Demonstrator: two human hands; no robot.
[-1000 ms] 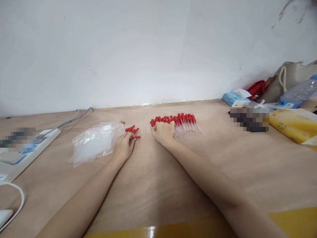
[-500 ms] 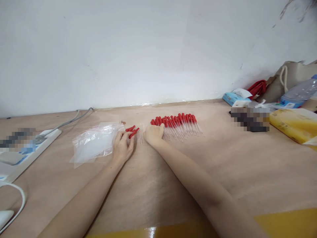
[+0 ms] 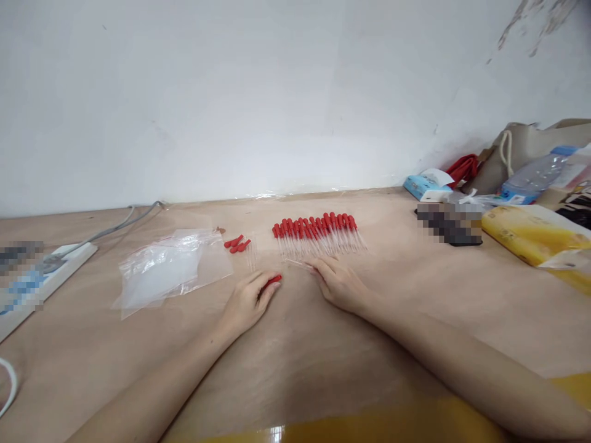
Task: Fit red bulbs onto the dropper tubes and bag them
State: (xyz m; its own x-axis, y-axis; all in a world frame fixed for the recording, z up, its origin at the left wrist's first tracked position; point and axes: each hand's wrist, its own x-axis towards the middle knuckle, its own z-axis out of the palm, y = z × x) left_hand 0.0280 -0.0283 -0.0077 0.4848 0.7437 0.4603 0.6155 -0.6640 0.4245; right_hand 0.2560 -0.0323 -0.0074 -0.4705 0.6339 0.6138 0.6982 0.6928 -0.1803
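My left hand (image 3: 249, 300) is closed on a red rubber dropper bulb (image 3: 272, 282), its narrow end pointing right. Facing it, my right hand (image 3: 339, 283) pinches a thin clear pipette tube (image 3: 298, 263) whose free end points left; tube and bulb are apart. Behind the hands lies a row of droppers (image 3: 318, 231), red bulbs toward the wall and clear stems toward me. Left of that row are a few loose red bulbs (image 3: 238, 246) and several bare clear tubes (image 3: 250, 255).
Clear plastic zip bags (image 3: 161, 271) lie left of the bulbs. A power strip (image 3: 69, 264) with a grey cable sits at the far left. On the right are a black object (image 3: 462, 234), a yellow tissue pack (image 3: 521, 237), a blue pack (image 3: 427, 186) and a plastic bottle (image 3: 538, 175).
Both hands have come back toward me. My left hand has brought one red bulb rightward, away from the loose ones. The right hand has left the tubes with one tube in its fingers.
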